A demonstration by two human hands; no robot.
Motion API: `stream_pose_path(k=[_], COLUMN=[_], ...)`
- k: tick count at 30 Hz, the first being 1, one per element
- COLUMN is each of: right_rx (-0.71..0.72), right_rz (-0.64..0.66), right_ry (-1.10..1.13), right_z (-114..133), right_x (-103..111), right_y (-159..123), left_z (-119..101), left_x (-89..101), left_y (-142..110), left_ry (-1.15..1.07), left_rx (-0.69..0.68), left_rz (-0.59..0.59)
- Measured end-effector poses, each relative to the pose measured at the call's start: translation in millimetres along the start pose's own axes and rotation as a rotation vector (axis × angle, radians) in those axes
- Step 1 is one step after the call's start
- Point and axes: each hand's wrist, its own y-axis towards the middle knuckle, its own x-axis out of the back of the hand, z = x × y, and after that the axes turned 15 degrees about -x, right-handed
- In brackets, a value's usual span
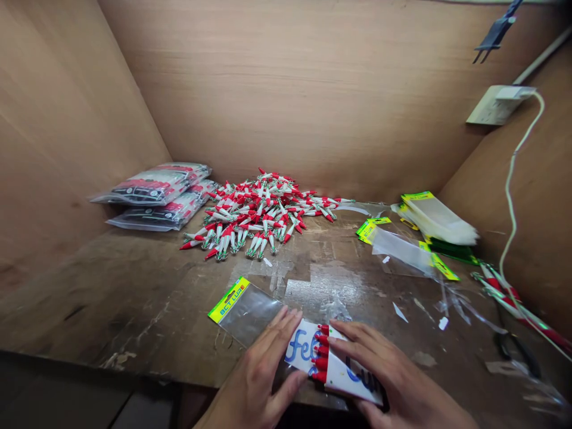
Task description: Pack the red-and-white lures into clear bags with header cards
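Note:
A white card (302,347) with blue lettering lies at the table's front edge, one part folded over several lures. Only the lures' red tips (320,360) stick out of the fold. My left hand (261,372) has its fingertips at the card's upper left edge and its thumb at the lower left corner. With fingers across the folded part and the thumb at its lower edge, my right hand (384,366) grips the card. Beside my left fingers lies a clear plastic bag (250,307) with a yellow-green header reading BCT LURE, partly hidden by that hand.
Red and white lures form a large pile (263,208) at the back. Filled plastic packs (156,193) are stacked at left. More header bags (429,220) lie at right, near several larger lures (503,289) and a white cable (512,208). A plug (496,33) hangs above.

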Motion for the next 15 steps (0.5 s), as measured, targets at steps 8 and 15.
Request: stream_pose_path(k=[8,15], right_rx=[0.011,0.037], right_rz=[0.026,0.03], right_ry=[-0.003,-0.035], right_z=[5,5], right_x=[1,1], right_y=[2,5], left_z=[23,17], left_x=[2.7,-0.7], left_y=[-35,-35], left_ry=[0.354,0.443], left_rx=[0.004,0.005], left_rz=[0.114,0.178])
